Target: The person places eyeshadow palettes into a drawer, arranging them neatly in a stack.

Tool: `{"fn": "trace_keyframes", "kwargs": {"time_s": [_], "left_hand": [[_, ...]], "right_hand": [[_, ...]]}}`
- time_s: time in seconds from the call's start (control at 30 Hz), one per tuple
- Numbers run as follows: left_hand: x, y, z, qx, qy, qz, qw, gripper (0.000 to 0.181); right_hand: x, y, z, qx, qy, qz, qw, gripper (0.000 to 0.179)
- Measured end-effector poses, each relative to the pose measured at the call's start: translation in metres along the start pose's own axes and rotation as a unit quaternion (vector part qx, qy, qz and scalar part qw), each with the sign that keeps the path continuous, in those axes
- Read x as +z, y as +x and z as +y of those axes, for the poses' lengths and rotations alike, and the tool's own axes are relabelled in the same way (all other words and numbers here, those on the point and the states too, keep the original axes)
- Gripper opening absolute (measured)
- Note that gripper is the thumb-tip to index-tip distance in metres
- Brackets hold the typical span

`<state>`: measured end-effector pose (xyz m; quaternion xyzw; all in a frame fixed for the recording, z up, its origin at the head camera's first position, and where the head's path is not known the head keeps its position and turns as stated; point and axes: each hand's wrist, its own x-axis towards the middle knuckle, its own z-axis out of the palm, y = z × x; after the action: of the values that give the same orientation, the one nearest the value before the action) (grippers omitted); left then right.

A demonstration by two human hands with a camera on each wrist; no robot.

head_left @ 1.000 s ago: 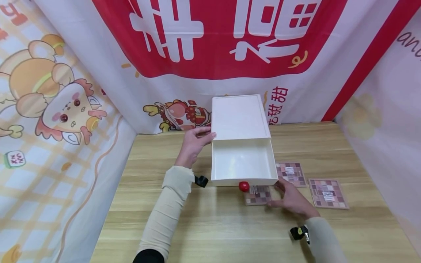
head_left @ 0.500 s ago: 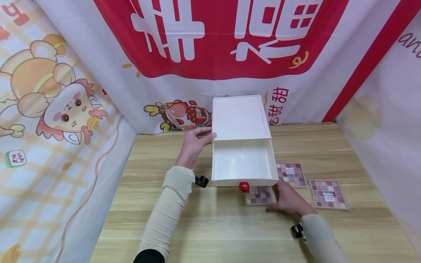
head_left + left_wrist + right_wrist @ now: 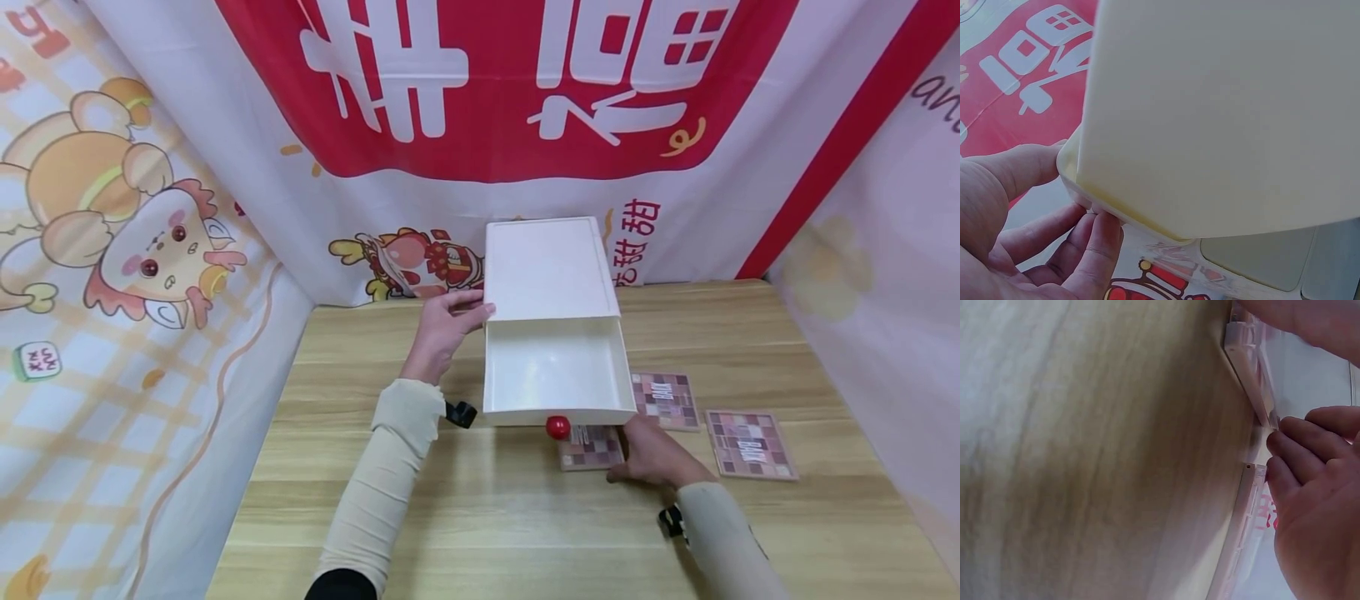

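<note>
The governing relation, as I read it remotely in the head view, was lateral: the near checkered case [image 3: 592, 454] lay flat on the surface [image 3: 465, 517] at nine o'clock from the person's right hand [image 3: 660, 454], the nearer of the two hands, and at four o'clock from the left hand [image 3: 441, 333]. I could not determine its long axis, because the drawer [image 3: 555, 367] covered its far part. The right thumb stood by the case's near right corner, the fingers farther along that side; whether they gripped it, I could not tell. The left hand pinched the white casing [image 3: 551, 271] near its front left corner. The drawer stood out from the casing toward six o'clock, its red knob [image 3: 558, 427] at the case's left edge, and in my judgement hindered access from twelve o'clock. A second case [image 3: 667, 402] lay at twelve o'clock, just beside the right hand; a third case [image 3: 752, 446] lay apart, at three o'clock.
</note>
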<state>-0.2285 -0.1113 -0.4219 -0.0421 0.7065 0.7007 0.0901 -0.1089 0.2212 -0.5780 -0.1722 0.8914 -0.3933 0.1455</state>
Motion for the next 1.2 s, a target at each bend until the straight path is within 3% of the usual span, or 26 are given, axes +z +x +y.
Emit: {"fn": "trace_keyframes", "kwargs": {"time_s": [0.27, 0.5, 0.77, 1.0, 1.2], "left_hand": [[0.000, 0.000, -0.001, -0.002, 0.007, 0.002, 1.0000, 0.037], [0.002, 0.000, 0.001, -0.006, 0.009, 0.000, 0.9999, 0.038], [0.001, -0.001, 0.002, -0.006, 0.012, 0.003, 0.9999, 0.036], [0.000, 0.000, 0.002, -0.007, 0.010, 0.002, 0.9999, 0.037], [0.000, 0.001, 0.001, -0.010, 0.008, 0.003, 0.9999, 0.037]], "right_hand": [[-0.002, 0.002, -0.003, 0.008, -0.019, -0.004, 0.9998, 0.113], [-0.003, -0.001, 0.001, 0.016, 0.000, 0.008, 0.9998, 0.115], [-0.004, -0.008, 0.005, -0.015, 0.030, 0.039, 0.9987, 0.118], [-0.008, -0.015, 0.006, -0.047, 0.028, 0.069, 0.9961, 0.136], [-0.016, -0.024, 0.004, -0.022, 0.017, 0.084, 0.9961, 0.132]]}}
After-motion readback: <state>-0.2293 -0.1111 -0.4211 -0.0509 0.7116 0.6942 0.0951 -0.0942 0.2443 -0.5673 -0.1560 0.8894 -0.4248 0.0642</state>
